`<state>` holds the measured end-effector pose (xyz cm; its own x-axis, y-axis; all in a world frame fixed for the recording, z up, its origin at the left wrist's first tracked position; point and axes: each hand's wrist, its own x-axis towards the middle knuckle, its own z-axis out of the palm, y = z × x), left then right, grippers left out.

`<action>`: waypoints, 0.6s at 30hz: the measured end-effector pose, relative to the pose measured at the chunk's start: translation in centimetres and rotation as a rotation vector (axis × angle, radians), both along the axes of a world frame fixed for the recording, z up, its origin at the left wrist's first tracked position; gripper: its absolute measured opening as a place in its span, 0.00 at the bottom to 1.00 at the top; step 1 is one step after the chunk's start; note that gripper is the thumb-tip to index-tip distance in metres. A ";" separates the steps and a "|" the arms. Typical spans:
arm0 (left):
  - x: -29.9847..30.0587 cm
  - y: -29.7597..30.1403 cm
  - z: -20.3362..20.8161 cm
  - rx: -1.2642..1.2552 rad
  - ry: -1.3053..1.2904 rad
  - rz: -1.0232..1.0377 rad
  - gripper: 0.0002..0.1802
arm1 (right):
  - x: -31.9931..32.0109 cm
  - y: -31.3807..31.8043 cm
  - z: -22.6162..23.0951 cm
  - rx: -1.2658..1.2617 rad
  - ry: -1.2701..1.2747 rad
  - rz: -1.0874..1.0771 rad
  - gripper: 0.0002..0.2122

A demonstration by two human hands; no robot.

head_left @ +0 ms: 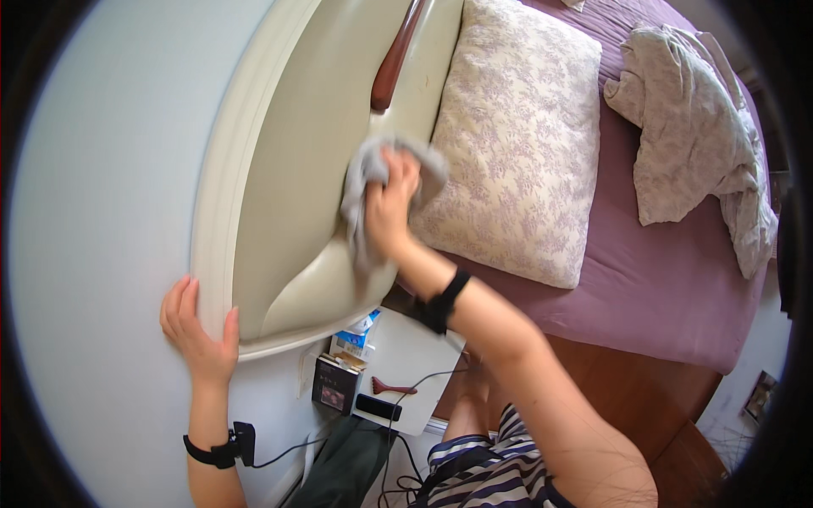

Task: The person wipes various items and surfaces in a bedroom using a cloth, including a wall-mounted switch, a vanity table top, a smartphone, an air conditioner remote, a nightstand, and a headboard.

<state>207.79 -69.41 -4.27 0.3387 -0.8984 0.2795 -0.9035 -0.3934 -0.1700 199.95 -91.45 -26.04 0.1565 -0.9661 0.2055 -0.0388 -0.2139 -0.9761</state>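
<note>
My right hand (392, 203) presses a crumpled grey cloth (366, 169) against the cream padded headboard (296, 152). The hand and cloth are slightly blurred by motion, just below the end of a dark red-brown wooden trim piece (392, 76). Part of the cloth reaches the edge of a pale floral pillow (525, 135). At the headboard's near outer corner is my left hand (203, 339), its fingers along the outside of the rim and its thumb on the front, gripping it. Both wrists wear black straps.
A purple sheet (660, 288) covers the bed, with a rumpled floral cloth (694, 118) at the far right. Below the headboard, a white bedside table (423, 406) bears boxes (337, 381), a red-brown comb-like object (394, 387) and a black device (378, 408). Dark cables hang nearby.
</note>
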 end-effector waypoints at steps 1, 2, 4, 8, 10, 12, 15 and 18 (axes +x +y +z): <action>0.2 0.0 0.1 0.008 -0.002 -0.003 0.34 | 1.4 -4.5 0.5 -0.086 0.025 -0.025 0.22; 0.3 0.0 0.0 0.005 -0.007 0.009 0.34 | 2.6 -8.8 0.9 -0.035 0.023 0.002 0.22; 0.2 0.6 0.2 0.019 -0.004 0.037 0.34 | 4.0 -14.5 3.5 0.085 -0.034 -0.017 0.23; 0.4 0.1 0.0 0.044 0.008 0.063 0.34 | 4.1 -10.3 -0.7 -0.039 0.033 -0.120 0.26; 0.5 1.2 0.0 0.065 0.000 0.082 0.33 | 1.3 -0.5 -0.5 0.137 -0.037 0.054 0.30; 0.7 1.5 0.2 0.072 -0.009 0.060 0.34 | -2.9 8.7 -0.4 0.285 -0.010 0.174 0.30; 0.7 1.0 0.0 0.075 0.016 0.072 0.33 | -6.5 16.4 -1.1 0.480 0.010 0.226 0.28; 0.7 2.1 0.5 0.094 0.019 0.075 0.33 | -4.1 10.0 0.1 0.253 -0.063 0.212 0.25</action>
